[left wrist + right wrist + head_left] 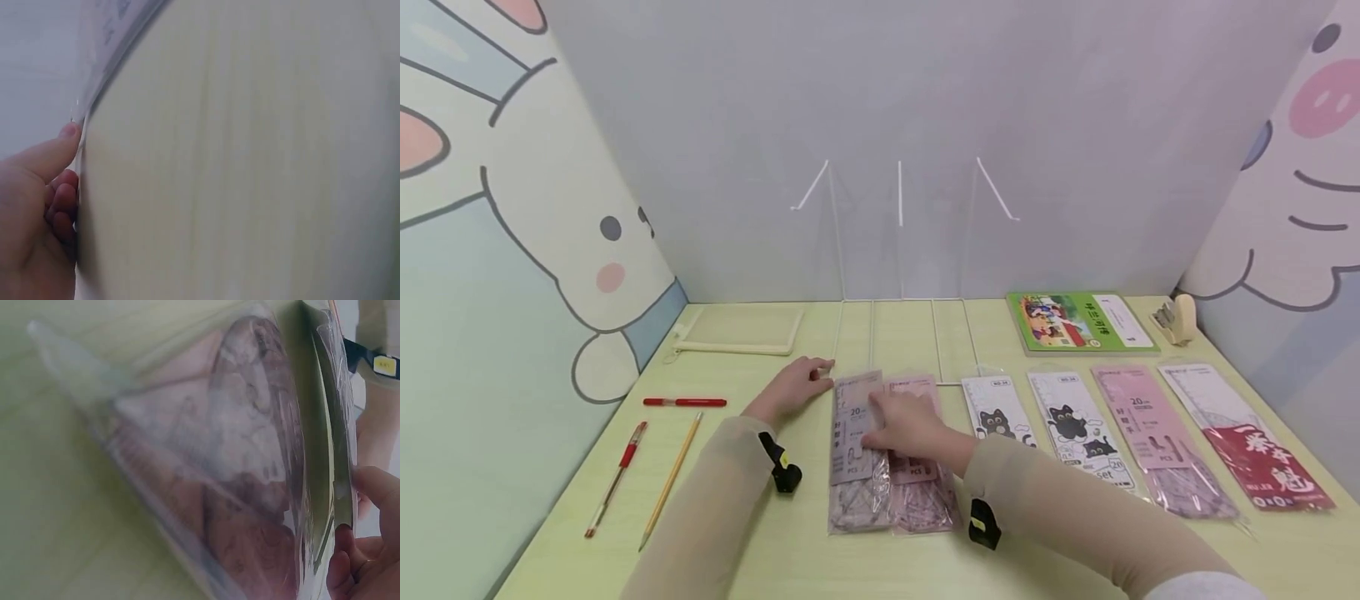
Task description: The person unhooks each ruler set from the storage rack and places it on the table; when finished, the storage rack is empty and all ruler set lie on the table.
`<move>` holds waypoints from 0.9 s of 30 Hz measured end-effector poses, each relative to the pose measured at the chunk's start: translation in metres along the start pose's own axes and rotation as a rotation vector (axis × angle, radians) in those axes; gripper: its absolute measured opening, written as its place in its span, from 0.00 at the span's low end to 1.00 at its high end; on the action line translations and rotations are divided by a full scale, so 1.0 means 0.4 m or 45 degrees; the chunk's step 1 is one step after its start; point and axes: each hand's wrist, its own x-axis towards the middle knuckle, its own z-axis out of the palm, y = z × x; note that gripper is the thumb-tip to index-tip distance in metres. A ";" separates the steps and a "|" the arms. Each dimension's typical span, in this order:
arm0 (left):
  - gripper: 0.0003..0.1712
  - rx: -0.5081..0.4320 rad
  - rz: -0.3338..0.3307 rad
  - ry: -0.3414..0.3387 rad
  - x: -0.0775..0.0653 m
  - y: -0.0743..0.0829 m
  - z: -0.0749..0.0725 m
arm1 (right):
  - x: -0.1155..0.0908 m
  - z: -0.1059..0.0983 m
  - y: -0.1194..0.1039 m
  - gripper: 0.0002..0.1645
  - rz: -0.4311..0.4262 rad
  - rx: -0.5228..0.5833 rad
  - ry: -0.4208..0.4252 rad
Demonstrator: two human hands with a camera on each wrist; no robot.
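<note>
Two pink-card clear plastic packets lie side by side near the table's middle: the left one and its neighbour. Thumb and fingertips of my right hand pinch the plastic of the left packet along its right side; that edge stands raised in the right wrist view. My left hand is at the same packet's upper left corner, thumb against the plastic and other fingers curled, close to the white wire rack. The contact of those curled fingers is partly hidden.
The rack's three prongs rise behind the hands. Rightward lie cat-print packets, another pink packet, a red-and-white packet, a green book and a clip. Leftward are a mesh pouch, red pens and a pencil.
</note>
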 end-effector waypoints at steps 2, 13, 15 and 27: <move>0.27 -0.019 -0.011 -0.032 -0.004 0.001 -0.007 | -0.002 0.005 -0.010 0.47 0.019 -0.058 -0.014; 0.31 -0.042 -0.079 -0.118 0.000 -0.003 -0.035 | -0.010 0.040 -0.036 0.35 -0.030 -0.283 -0.060; 0.31 -0.039 -0.086 -0.116 0.000 -0.002 -0.040 | -0.009 0.034 -0.036 0.31 -0.039 -0.257 -0.063; 0.40 -0.026 -0.046 0.029 -0.021 0.008 -0.083 | -0.017 -0.075 0.158 0.42 -0.144 0.250 0.032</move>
